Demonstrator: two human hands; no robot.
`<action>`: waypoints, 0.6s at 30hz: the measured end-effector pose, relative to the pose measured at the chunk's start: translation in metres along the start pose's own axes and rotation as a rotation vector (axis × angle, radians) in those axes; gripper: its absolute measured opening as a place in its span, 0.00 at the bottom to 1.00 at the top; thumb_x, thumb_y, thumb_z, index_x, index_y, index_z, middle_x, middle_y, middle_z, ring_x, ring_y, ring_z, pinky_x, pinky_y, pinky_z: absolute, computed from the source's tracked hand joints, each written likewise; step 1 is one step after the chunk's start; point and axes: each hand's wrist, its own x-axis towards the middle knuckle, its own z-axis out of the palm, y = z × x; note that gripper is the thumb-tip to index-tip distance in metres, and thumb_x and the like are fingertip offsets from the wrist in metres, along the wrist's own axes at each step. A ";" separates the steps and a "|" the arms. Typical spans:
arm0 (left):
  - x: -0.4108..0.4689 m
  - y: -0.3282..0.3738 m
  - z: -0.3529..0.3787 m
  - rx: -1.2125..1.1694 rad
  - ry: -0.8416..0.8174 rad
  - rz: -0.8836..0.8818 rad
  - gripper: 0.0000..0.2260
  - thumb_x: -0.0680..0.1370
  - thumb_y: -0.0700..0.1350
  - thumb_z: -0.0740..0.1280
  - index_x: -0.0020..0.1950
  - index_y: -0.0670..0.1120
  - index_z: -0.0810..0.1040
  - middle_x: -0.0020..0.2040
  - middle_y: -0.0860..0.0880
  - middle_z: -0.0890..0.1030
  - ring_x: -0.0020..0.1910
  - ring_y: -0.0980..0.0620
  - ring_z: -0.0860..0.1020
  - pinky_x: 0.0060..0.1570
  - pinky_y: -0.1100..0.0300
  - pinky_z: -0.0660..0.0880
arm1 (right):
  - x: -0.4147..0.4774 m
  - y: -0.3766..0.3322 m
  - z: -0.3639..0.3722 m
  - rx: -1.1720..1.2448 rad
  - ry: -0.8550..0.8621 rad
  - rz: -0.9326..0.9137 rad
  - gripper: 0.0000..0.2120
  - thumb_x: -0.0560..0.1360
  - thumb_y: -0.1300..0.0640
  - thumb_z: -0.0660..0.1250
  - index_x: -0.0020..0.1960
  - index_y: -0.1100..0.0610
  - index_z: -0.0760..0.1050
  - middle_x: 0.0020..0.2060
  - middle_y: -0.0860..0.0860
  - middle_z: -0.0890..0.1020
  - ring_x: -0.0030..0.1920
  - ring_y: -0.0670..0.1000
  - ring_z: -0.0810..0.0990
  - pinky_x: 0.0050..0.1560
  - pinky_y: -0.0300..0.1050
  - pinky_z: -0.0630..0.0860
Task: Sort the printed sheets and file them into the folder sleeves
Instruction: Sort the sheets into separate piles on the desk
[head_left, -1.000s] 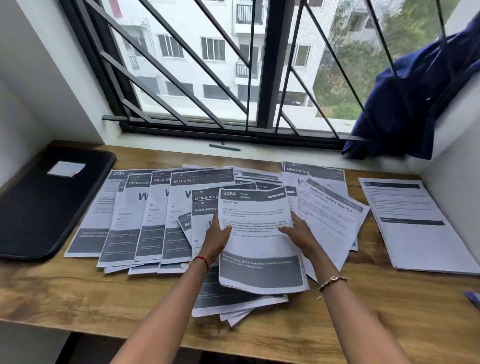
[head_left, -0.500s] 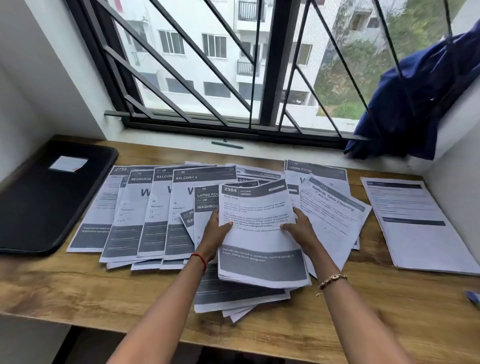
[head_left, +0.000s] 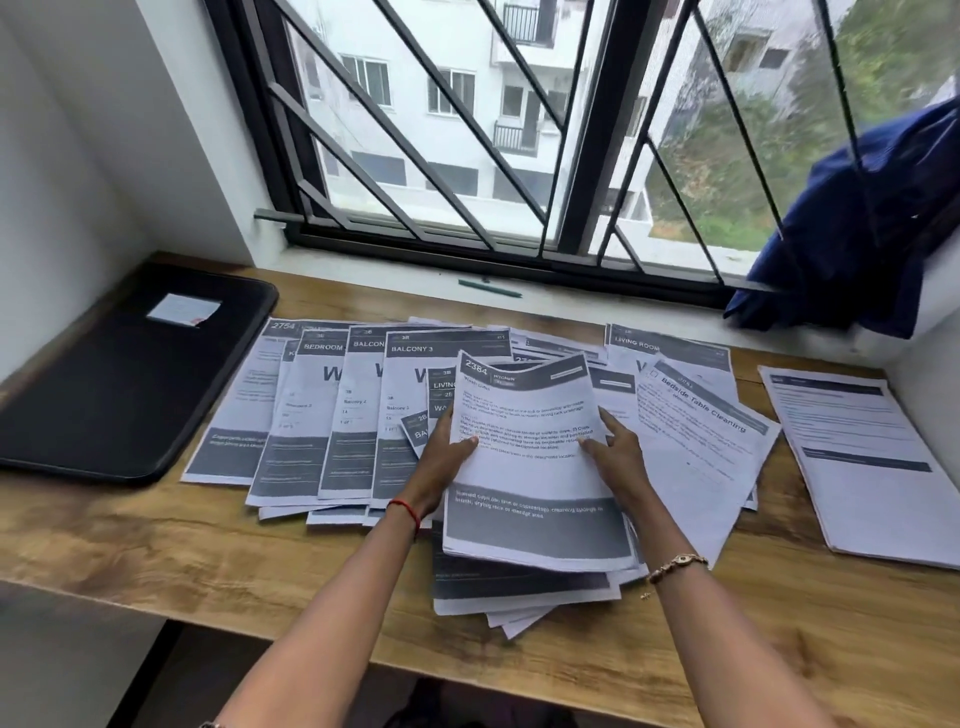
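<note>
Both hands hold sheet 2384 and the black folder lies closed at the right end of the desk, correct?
No. The head view shows the black folder closed at the left end of the desk. The left hand and right hand do hold the 2384 sheet.

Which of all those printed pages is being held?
The white printed sheet headed 2384: left hand and right hand grip its side edges; the rest lie flat.

Matt paper sheets (head_left: 530, 467); grained wood desk (head_left: 208, 551); matt black folder (head_left: 124, 384).
</note>
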 end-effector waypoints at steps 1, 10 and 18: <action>-0.001 0.001 -0.004 -0.017 0.008 0.001 0.23 0.79 0.33 0.60 0.72 0.44 0.61 0.64 0.45 0.74 0.55 0.49 0.75 0.46 0.66 0.76 | -0.001 -0.002 0.004 0.015 -0.002 -0.002 0.27 0.74 0.69 0.63 0.72 0.58 0.64 0.65 0.56 0.74 0.62 0.57 0.75 0.64 0.54 0.72; -0.008 -0.005 -0.054 -0.032 0.048 0.020 0.26 0.77 0.31 0.62 0.72 0.46 0.61 0.60 0.45 0.75 0.47 0.55 0.77 0.37 0.69 0.77 | -0.014 -0.008 0.045 0.245 0.001 0.034 0.20 0.72 0.68 0.68 0.64 0.63 0.73 0.54 0.59 0.81 0.47 0.57 0.80 0.40 0.38 0.80; -0.016 -0.001 -0.091 -0.042 0.073 0.072 0.27 0.76 0.31 0.63 0.73 0.44 0.60 0.62 0.44 0.74 0.54 0.51 0.77 0.41 0.69 0.77 | -0.009 -0.025 0.074 0.283 -0.115 0.106 0.17 0.70 0.68 0.69 0.59 0.61 0.76 0.50 0.57 0.81 0.42 0.52 0.80 0.42 0.43 0.78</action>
